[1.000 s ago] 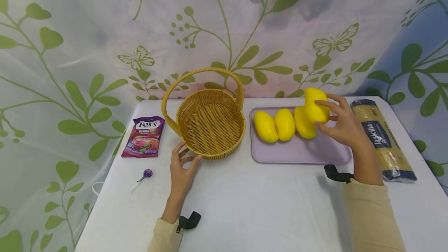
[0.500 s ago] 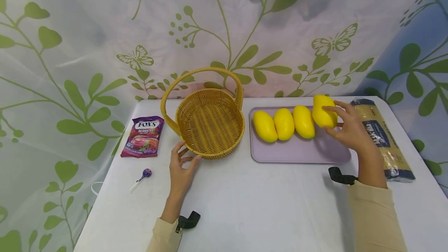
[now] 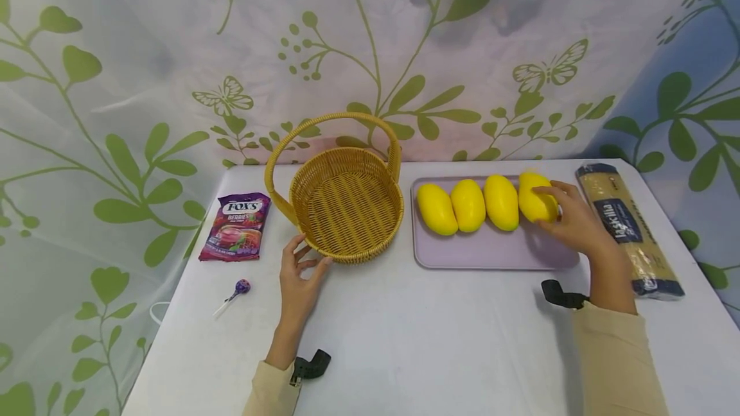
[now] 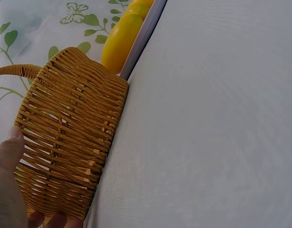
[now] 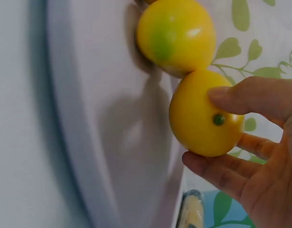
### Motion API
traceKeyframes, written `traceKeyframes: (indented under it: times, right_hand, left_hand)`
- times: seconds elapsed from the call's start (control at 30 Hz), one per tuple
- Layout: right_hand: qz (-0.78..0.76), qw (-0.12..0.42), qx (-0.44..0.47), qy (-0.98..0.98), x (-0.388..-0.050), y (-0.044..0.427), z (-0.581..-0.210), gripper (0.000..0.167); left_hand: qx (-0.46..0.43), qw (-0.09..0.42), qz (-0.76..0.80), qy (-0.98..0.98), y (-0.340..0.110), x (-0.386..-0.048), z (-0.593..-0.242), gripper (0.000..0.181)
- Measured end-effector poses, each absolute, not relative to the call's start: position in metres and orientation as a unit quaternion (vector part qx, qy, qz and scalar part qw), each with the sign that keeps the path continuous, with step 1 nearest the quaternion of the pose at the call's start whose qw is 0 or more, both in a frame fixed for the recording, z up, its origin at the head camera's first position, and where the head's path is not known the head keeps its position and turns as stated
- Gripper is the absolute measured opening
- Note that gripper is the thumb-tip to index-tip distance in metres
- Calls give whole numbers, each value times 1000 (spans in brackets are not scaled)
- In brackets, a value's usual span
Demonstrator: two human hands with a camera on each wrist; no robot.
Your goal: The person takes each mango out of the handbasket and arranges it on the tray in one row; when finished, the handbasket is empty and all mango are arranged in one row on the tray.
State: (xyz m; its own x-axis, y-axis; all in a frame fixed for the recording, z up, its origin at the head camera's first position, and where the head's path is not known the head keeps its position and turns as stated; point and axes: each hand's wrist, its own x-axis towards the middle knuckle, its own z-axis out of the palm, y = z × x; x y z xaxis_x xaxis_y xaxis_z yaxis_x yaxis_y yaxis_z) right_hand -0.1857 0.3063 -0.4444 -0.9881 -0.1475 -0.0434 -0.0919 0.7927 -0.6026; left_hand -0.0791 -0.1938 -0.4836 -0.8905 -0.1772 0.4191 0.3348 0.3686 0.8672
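Several yellow mangoes lie side by side on the lilac tray [image 3: 491,259], among them one mango [image 3: 501,203] with a green-tinged end in the right wrist view. My right hand [image 3: 572,220] grips the rightmost mango [image 5: 202,114] between thumb and fingers, over the right part of the tray. This mango touches its neighbour, and its stem end faces the right wrist camera. My left hand [image 3: 300,281] holds the near left side of a round wicker basket [image 3: 352,210] with a tall handle. In the left wrist view, the thumb [image 4: 10,147] lies against the woven wall.
A purple Fox's candy bag [image 3: 236,226] lies left of the basket, with a lollipop [image 3: 236,294] nearer the front. Right of the tray is a long spaghetti packet [image 3: 630,230]. A leaf-patterned curtain [image 3: 439,50] rises behind the white table [image 3: 405,339].
My right hand has moved the mango rightward and down, into the row at its right end. The neighbouring mango, partly covered before, now shows fully. My left hand has stayed at the basket.
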Motion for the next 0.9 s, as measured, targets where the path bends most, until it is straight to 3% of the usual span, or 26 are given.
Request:
traceKeyframes:
  times: [0.47,0.9]
  right_hand:
    - [-324,79,-73,940,-180,304,-450,73]
    - [-314,84,-62,944,-179,300,-448,70]
  left_hand:
    - [-48,228,-561,-794,-195,-79,-486,67]
    - [-50,225,-561,-795,-196,-79,-484,67]
